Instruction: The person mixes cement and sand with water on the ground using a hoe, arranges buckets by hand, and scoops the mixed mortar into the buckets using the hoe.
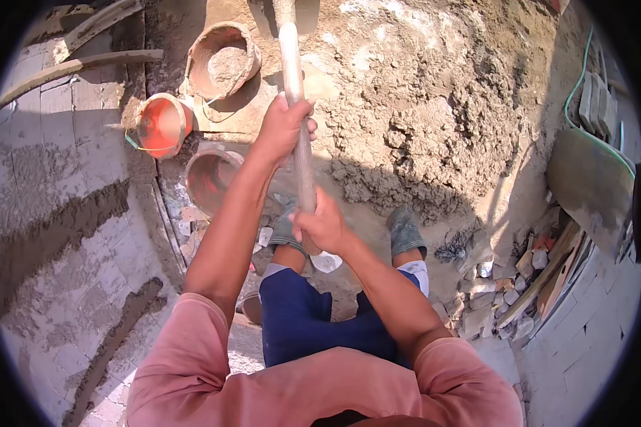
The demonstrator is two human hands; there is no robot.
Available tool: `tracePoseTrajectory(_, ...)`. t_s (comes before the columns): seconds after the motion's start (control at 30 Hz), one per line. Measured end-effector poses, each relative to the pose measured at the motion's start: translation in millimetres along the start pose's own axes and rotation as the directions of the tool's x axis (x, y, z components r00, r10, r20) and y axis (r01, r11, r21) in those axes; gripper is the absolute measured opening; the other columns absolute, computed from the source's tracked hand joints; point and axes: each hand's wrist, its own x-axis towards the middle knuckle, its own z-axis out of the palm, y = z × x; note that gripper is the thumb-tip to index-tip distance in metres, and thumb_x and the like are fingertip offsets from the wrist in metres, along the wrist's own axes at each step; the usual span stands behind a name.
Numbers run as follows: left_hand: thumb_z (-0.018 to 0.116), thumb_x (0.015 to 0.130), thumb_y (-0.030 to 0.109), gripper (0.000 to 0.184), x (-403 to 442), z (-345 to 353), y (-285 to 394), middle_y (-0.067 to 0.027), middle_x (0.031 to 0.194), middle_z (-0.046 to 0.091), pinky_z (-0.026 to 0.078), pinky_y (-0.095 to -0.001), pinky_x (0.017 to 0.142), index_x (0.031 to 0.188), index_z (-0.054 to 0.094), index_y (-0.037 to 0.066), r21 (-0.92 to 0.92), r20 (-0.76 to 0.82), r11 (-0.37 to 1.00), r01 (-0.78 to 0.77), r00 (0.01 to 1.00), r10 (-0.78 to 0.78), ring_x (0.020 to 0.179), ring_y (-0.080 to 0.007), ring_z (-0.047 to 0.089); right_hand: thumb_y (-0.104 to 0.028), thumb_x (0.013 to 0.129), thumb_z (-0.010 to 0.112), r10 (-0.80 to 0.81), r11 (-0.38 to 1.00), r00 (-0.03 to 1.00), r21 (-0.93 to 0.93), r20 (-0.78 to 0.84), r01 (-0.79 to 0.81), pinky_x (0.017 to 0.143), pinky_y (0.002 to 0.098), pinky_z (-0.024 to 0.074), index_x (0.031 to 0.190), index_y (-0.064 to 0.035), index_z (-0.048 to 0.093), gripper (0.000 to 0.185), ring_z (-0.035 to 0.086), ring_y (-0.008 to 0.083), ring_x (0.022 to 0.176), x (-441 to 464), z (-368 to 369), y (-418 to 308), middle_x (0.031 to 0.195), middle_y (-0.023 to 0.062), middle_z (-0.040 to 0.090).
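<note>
My left hand (285,128) is wrapped round the middle of a long wooden handle (305,167). Lower down, near the handle's end, my right hand (322,222) is closed round it too. The handle runs up past the top edge, where a dark metal blade (308,16) shows only in part. To the right of the handle spreads a heap of wet, lumpy mortar (434,128). Left of it stand a bucket (251,60) with grey material inside, a smaller orange bucket (165,126) and a third bucket (210,178), partly behind my left forearm.
My boots (407,231) stand at the heap's lower edge. Broken bricks and rubble (488,302) lie at the lower right beside wooden planks (555,267). A curved sheet (587,185) and a green hose (568,107) are on the right. A block wall (57,128) fills the left.
</note>
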Motion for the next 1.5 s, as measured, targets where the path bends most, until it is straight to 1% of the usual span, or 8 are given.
tracePoseTrajectory(0.23,0.055,0.087,0.018,0.03,177,29,-71,-0.0239,0.087,0.07,0.054,-0.0431,0.068,0.096,0.072,-0.005,0.959,0.006,0.28,0.045,0.984,-0.177,0.075,-0.0318,0.07,-0.012,0.088,0.06,0.11,0.653,0.954,0.703,0.278,-0.28,0.059,0.0352,0.0479,0.084,-0.0128,0.053,0.008,0.054,0.0149,0.059,163,-122,8,0.071,0.0011,0.054)
tracePoseTrajectory(0.37,0.056,0.085,0.021,0.035,160,57,-119,-0.027,0.104,0.072,0.053,-0.0387,0.094,0.097,0.076,-0.005,0.934,0.22,-0.224,-0.278,0.942,-0.252,0.1,-0.0348,0.071,-0.012,0.086,0.059,0.272,0.695,0.95,0.651,0.155,-0.306,0.056,0.0354,0.0475,0.083,-0.0123,0.053,0.007,0.054,0.0151,0.057,136,-149,41,0.067,0.0009,0.053)
tracePoseTrajectory(0.5,0.053,0.087,0.022,0.038,81,115,-174,-0.0257,0.105,0.072,0.047,-0.0429,0.101,0.101,0.074,-0.005,0.97,0.243,0.095,-0.224,0.897,-0.368,0.1,-0.0364,0.071,-0.011,0.086,0.057,0.449,0.665,0.893,0.676,-0.024,-0.317,0.053,0.0362,0.0482,0.083,-0.0116,0.053,0.006,0.053,0.0161,0.055,20,-167,57,0.067,0.0019,0.053)
tracePoseTrajectory(0.67,0.06,0.087,0.014,0.03,-12,165,-246,-0.0205,0.089,0.068,0.059,-0.041,0.066,0.105,0.062,-0.01,0.438,0.084,0.767,0.469,0.828,-0.555,0.075,-0.0294,0.069,-0.011,0.086,0.058,0.599,0.772,0.757,0.438,-0.26,-0.461,0.052,0.0379,0.0472,0.088,-0.0077,0.052,0.007,0.056,0.0177,0.057,-87,-168,50,0.071,0.0049,0.055)
tracePoseTrajectory(0.83,0.062,0.092,0.015,0.022,-16,115,-267,-0.0076,0.08,0.057,0.057,-0.0334,0.06,0.105,0.055,-0.001,-0.426,0.424,0.557,0.713,0.701,-0.573,0.066,-0.0172,0.059,-0.01,0.087,0.056,0.585,0.808,0.723,0.344,-0.368,-0.478,0.046,0.0379,0.0466,0.088,-0.0018,0.054,0.009,0.057,0.02,0.056,-70,-96,6,0.072,0.0079,0.056)
tracePoseTrajectory(1.07,0.057,0.1,0.017,0.029,5,5,-150,-0.0116,0.092,0.058,0.055,-0.0276,0.062,0.117,0.048,-0.005,-0.667,0.625,0.188,0.721,0.679,-0.385,0.07,-0.0153,0.06,-0.015,0.091,0.059,0.463,0.82,0.841,0.496,-0.28,-0.286,0.048,0.0352,0.0494,0.09,0.0013,0.055,0.017,0.062,0.02,0.061,-30,81,-83,0.075,0.0095,0.057)
tracePoseTrajectory(1.43,0.052,0.104,0.02,0.026,-149,-52,19,-0.0048,0.093,0.052,0.051,-0.0284,0.062,0.123,0.049,0.003,-0.516,-0.178,0.853,-0.078,0.984,-0.018,0.073,-0.0109,0.054,-0.019,0.091,0.065,0.334,0.813,0.939,-0.527,0.076,-0.247,0.066,0.0389,0.0494,0.115,-0.0024,0.048,0.034,0.063,0.0226,0.072,-141,77,-75,0.084,0.0114,0.06)
tracePoseTrajectory(1.5,0.054,0.103,0.018,0.026,-121,-59,-9,-0.0057,0.094,0.052,0.052,-0.0341,0.068,0.125,0.046,0.006,-0.455,-0.194,0.879,-0.142,0.979,0.058,0.077,-0.0157,0.056,-0.024,0.086,0.067,0.281,0.734,0.96,-0.645,0.001,-0.214,0.071,0.0541,0.0479,0.115,0.0001,0.045,0.044,0.064,0.0508,0.083,-109,35,-37,0.084,0.0305,0.063)
